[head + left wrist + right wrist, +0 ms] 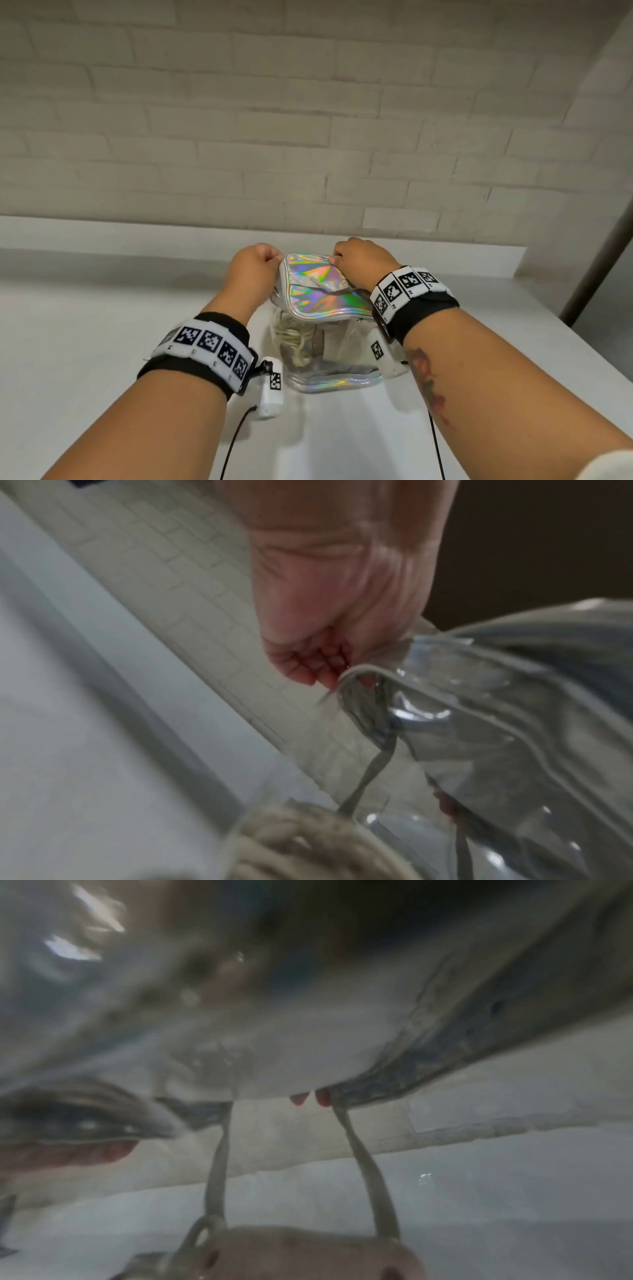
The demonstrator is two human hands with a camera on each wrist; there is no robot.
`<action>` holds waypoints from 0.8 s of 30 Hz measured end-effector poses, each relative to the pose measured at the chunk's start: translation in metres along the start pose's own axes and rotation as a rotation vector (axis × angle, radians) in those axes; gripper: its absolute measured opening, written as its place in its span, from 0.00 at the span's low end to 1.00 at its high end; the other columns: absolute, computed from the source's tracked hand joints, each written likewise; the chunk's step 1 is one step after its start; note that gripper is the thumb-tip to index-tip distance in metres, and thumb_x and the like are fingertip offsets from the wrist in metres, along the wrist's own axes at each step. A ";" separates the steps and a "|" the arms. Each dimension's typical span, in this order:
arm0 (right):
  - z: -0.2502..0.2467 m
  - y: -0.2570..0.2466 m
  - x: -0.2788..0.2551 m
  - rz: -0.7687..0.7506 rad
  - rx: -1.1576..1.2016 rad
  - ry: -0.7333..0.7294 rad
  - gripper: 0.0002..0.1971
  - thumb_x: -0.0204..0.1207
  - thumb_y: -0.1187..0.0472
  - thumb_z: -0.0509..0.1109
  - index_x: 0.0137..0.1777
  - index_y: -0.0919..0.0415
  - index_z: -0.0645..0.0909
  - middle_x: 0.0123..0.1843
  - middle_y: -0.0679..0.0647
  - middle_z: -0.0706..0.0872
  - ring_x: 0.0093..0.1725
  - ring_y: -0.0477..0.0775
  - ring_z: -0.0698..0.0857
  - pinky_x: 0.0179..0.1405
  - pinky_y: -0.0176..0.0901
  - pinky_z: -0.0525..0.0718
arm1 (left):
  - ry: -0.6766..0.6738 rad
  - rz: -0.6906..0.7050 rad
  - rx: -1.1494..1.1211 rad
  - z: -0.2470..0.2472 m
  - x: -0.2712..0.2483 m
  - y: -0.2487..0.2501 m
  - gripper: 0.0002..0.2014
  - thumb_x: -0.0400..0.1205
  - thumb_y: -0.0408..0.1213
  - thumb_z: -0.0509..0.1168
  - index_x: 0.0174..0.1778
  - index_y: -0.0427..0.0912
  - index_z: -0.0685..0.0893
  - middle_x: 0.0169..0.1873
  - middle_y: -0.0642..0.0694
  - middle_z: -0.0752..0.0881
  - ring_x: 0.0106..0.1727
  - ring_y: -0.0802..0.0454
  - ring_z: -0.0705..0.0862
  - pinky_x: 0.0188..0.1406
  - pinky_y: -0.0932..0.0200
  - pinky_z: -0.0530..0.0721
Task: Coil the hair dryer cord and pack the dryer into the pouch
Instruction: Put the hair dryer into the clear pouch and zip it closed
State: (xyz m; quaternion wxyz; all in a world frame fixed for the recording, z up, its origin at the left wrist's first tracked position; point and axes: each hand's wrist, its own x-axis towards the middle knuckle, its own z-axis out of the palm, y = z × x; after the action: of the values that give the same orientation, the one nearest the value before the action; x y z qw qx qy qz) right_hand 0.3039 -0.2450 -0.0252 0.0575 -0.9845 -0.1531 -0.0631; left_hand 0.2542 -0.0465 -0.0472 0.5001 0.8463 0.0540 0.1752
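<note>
Pouch [318,291] on table [102,325], both hands' fingers [308,666] pinching its far top edge

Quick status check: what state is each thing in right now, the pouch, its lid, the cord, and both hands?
pouch: upright on the table, cord inside
lid: folded down over the top
cord: coiled, seen through the clear wall
left hand: pinching the lid's far left corner
right hand: pinching the lid's far right edge

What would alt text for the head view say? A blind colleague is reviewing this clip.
Two hands grip the far top edge of a holographic-topped clear pouch on a white table: the left hand at its left corner, the right hand at its right. A coiled beige cord shows through the clear side.
</note>
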 end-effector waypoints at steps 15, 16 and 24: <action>0.010 0.020 0.010 0.273 0.066 0.100 0.13 0.79 0.59 0.60 0.55 0.65 0.82 0.61 0.67 0.85 0.59 0.69 0.83 0.48 0.48 0.78 | -0.167 0.623 0.409 0.016 -0.080 0.021 0.11 0.76 0.45 0.66 0.33 0.46 0.88 0.31 0.49 0.84 0.40 0.47 0.84 0.39 0.55 0.81; 0.011 0.021 0.011 0.269 0.068 0.101 0.13 0.79 0.60 0.60 0.55 0.65 0.82 0.60 0.67 0.85 0.58 0.69 0.84 0.47 0.48 0.77 | -0.179 0.697 0.492 0.022 -0.082 0.027 0.11 0.74 0.45 0.65 0.30 0.45 0.88 0.29 0.48 0.84 0.37 0.44 0.85 0.37 0.54 0.82; 0.010 0.018 0.004 0.090 0.130 0.076 0.14 0.79 0.57 0.61 0.49 0.66 0.83 0.53 0.69 0.86 0.52 0.69 0.83 0.42 0.47 0.76 | -0.327 0.933 0.953 0.034 -0.088 0.075 0.08 0.71 0.44 0.70 0.29 0.46 0.87 0.25 0.46 0.83 0.28 0.43 0.78 0.34 0.55 0.59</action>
State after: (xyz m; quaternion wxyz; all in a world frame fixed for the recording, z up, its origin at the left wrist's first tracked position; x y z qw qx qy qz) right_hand 0.3144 -0.2599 -0.0362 0.1300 -0.9815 -0.1100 -0.0878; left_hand 0.1773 -0.1350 -0.0189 -0.0527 0.9243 -0.3210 0.1995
